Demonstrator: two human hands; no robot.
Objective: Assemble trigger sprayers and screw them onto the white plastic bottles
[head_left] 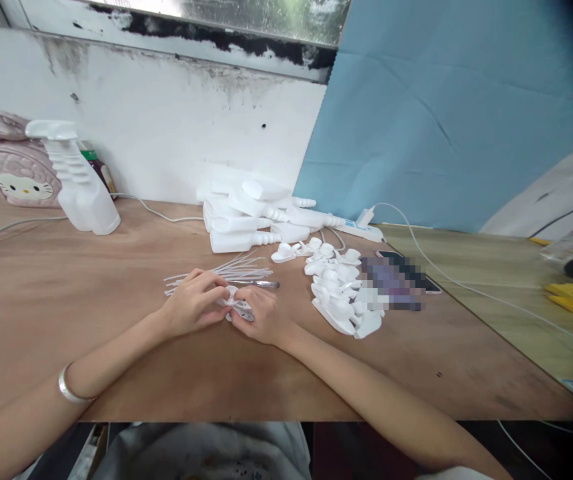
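Note:
Between my two hands is a small white plastic part [237, 305] with openings in it, low over the table. My left hand [199, 300] pinches it from the left, and my right hand [260, 312] grips its right side; the fingers cover much of it. Just beyond my hands lies a fanned bunch of thin white tubes [239, 268]. A slim metal tool [256, 284] rests beside them, its left end hidden behind my hands. To the right sits a pile of white plastic pieces [333, 287] that look like spray trigger heads.
White plastic bottles [246, 220] lie stacked against the wall. A white spray bottle [83, 180] stands at the left by a pink bag [21, 173]. A power strip [361, 231] with a cable and a phone [406, 267] are to the right on the brown table [116, 280].

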